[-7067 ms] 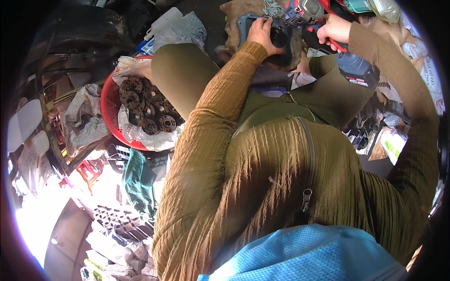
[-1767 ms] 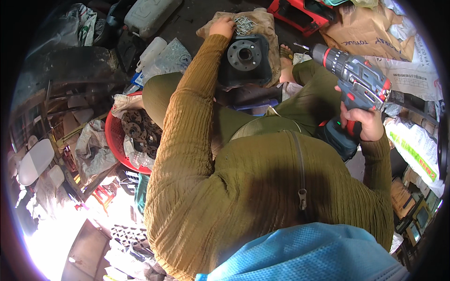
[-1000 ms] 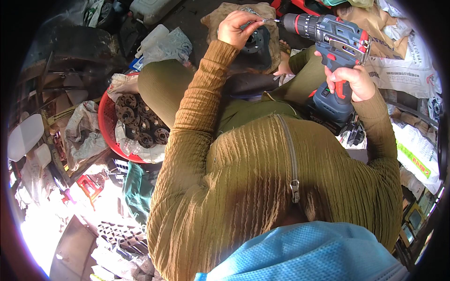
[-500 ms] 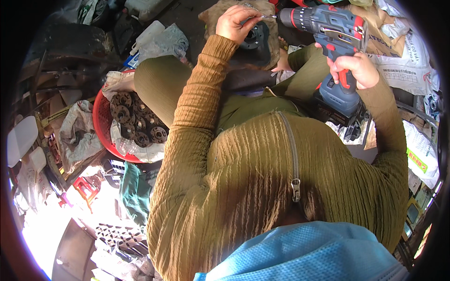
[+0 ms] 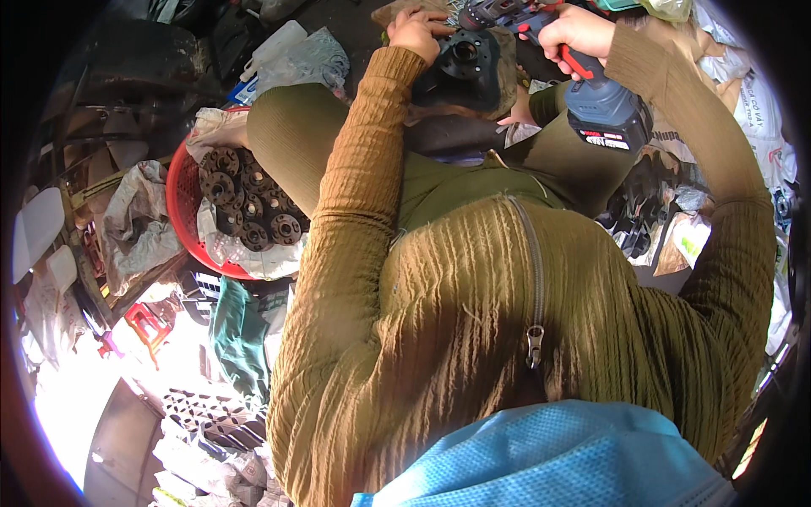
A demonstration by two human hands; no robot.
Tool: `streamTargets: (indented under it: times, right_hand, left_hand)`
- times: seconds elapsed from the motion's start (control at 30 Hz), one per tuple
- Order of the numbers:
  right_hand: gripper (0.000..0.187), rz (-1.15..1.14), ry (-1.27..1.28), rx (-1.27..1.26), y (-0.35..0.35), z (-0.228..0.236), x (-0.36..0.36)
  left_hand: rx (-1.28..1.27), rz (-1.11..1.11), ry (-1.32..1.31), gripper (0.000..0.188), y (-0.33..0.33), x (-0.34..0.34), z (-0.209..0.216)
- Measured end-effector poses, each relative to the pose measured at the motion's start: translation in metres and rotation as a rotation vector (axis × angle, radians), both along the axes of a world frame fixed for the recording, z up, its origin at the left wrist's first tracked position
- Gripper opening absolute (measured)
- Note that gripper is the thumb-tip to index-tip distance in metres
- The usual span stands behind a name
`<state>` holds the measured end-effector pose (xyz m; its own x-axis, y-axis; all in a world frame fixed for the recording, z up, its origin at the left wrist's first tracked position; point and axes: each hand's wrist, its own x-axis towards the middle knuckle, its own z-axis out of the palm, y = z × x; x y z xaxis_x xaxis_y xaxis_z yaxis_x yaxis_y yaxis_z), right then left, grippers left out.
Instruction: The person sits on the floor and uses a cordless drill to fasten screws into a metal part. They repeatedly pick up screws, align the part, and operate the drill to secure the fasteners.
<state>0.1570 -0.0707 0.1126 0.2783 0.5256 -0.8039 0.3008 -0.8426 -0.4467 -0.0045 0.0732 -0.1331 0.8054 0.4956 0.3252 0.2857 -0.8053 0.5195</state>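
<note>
My right hand (image 5: 579, 38) is wrapped round the handle of a blue-grey and red cordless drill (image 5: 598, 110). The drill's chuck end (image 5: 498, 12) points left, near the top edge of the view. Beside the upper left of a black metal part (image 5: 465, 63) with a raised round hub is my left hand (image 5: 414, 35); its fingers stretch to the right, and nothing shows in them. The black part rests on a brown, worn board (image 5: 507, 80) in front of my legs. Small silvery screws (image 5: 454, 15) lie just beyond my left fingers, partly hidden.
To the left stands a red basket (image 5: 179, 198) holding several dark round flanged parts (image 5: 253, 203) on white sacking. Clear plastic bags (image 5: 317, 63) and a white bottle (image 5: 274, 42) lie beyond my left knee. White sacks (image 5: 760, 127) line the right side.
My right hand has raised the drill's handle and carried the drill away from me, its chuck shifting left. My left hand has come off the drill's tip and moved slightly left, beside the black part.
</note>
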Motion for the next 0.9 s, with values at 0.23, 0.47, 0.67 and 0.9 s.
streamTargets:
  times: [0.23,0.47,0.67,0.9]
  right_hand:
    - [0.012,0.077,-0.076,-0.127,0.030,-0.016,-0.003]
    - [0.014,0.268,-0.085,-0.233,0.045,-0.021,0.004]
    - [0.027,0.361,-0.057,-0.108,0.046,-0.032,0.012]
    - [0.032,0.322,-0.041,-0.138,0.049,-0.044,0.016]
  left_hand:
    - [-0.202,0.036,0.193,0.040,-0.001,0.001,-0.029]
    - [-0.403,-0.035,0.325,0.079,-0.006,-0.010,-0.050]
    - [-0.285,-0.035,0.223,0.123,-0.032,-0.006,-0.055]
    - [-0.231,-0.084,0.104,0.112,-0.034,-0.008,-0.043]
